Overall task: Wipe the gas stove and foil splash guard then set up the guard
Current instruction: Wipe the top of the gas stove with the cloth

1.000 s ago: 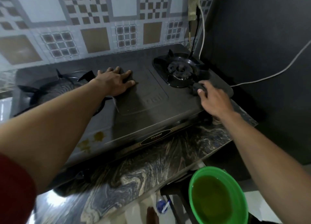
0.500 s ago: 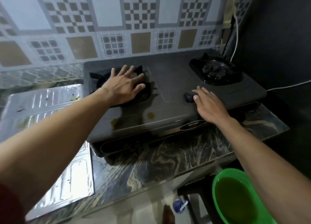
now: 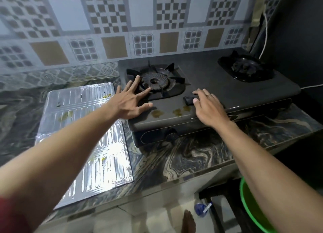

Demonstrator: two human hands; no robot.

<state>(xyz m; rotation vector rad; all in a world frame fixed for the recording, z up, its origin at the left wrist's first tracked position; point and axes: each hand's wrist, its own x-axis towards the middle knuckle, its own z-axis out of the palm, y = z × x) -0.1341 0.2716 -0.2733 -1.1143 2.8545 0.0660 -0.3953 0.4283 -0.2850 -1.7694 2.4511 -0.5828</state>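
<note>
A dark two-burner gas stove (image 3: 206,75) stands on the marbled counter, with yellowish stains (image 3: 167,112) on its front left top. My left hand (image 3: 130,101) rests flat with fingers spread at the stove's left front, by the left burner (image 3: 154,81). My right hand (image 3: 208,106) presses a small dark cloth (image 3: 188,99) onto the stove top just above the stains. The foil splash guard (image 3: 87,127) lies flat on the counter left of the stove, with yellow spots on it.
A tiled wall (image 3: 139,22) runs behind the stove. The right burner (image 3: 244,69) sits near a dark wall with a white cable (image 3: 265,28). Below the counter edge at right is a green basin (image 3: 253,213) of liquid. The marbled counter (image 3: 192,154) extends in front of the stove.
My right hand has slid the cloth leftward across the stove, from the right burner toward the stains. My left hand moved left to the left burner. The view panned left, revealing the foil guard.
</note>
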